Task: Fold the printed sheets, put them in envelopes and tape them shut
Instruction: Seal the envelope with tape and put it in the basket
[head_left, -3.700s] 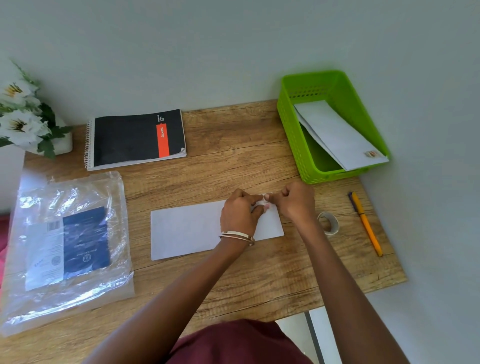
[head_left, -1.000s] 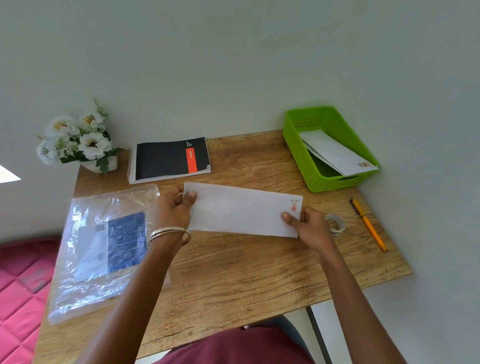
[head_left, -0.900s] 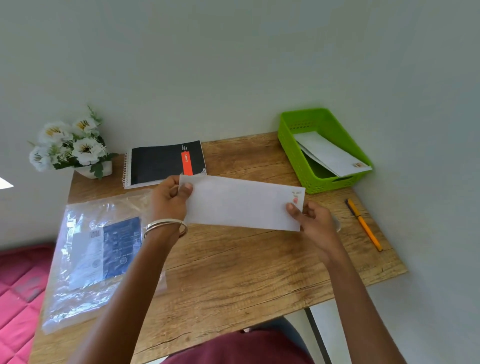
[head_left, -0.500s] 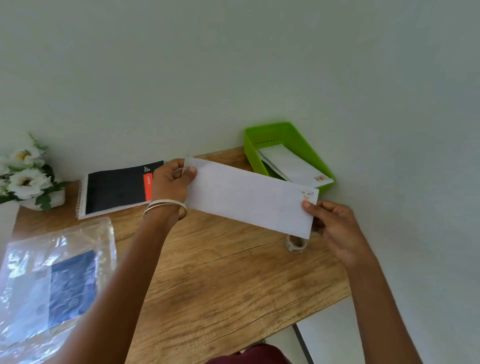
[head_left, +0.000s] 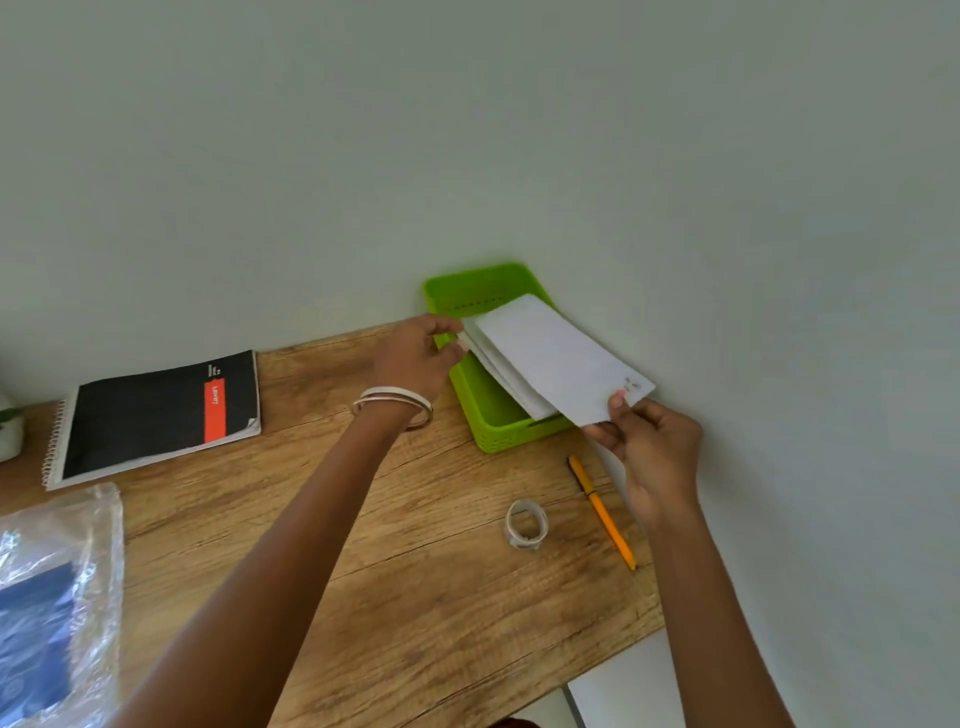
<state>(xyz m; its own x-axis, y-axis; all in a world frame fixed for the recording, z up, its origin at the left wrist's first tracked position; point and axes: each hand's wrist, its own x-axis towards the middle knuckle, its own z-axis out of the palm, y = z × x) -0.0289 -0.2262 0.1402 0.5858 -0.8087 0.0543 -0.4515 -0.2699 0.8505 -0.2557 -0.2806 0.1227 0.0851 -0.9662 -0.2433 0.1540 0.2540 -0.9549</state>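
A person is holding a white envelope (head_left: 558, 358) over a green basket (head_left: 470, 387) at the far right corner of a wooden counter (head_left: 415, 571). The left hand (head_left: 418, 356) is pinching the envelope's far-left end, its fingers (head_left: 457, 345) curled on the paper. The right hand (head_left: 652, 449) is pinching the near-right corner, thumb on top beside a small stamp. The envelope's long axis is running diagonally, from far left to near right, in line with the basket's length and just above other envelopes (head_left: 511, 382) already lying inside. Both hands are equally engaged, one at each end; lowering it straight down looks like the coming move. A tape roll (head_left: 526, 524) and an orange pen (head_left: 602, 512) are lying on the counter nearer the person, well apart from both hands.
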